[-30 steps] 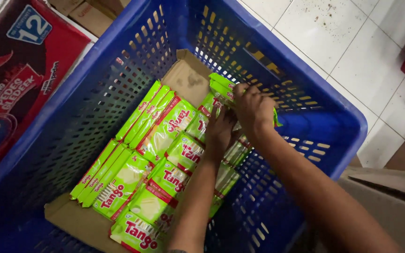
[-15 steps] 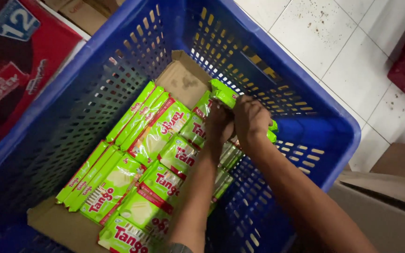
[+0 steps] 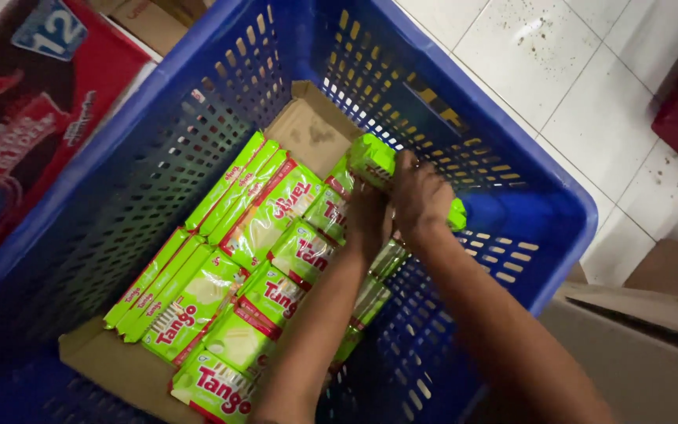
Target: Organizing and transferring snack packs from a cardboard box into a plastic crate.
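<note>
Both hands, left hand [image 3: 366, 216] and right hand [image 3: 421, 196], grip a green wafer pack [image 3: 374, 159] upright at the blue crate's [image 3: 566, 212] far right wall.

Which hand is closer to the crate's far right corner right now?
Right. The right hand grips the green packet stack beside the blue crate wall leading to that corner. The left hand sits further in, over the packets in the crate.

A green wafer packet [image 3: 373, 160] is gripped by both hands at the far end of the blue crate, tilted, its glossy wrapper catching light. It sits just above the rows of matching green-and-red packets [image 3: 264, 259] lying flat and on edge on the cardboard liner.
</note>
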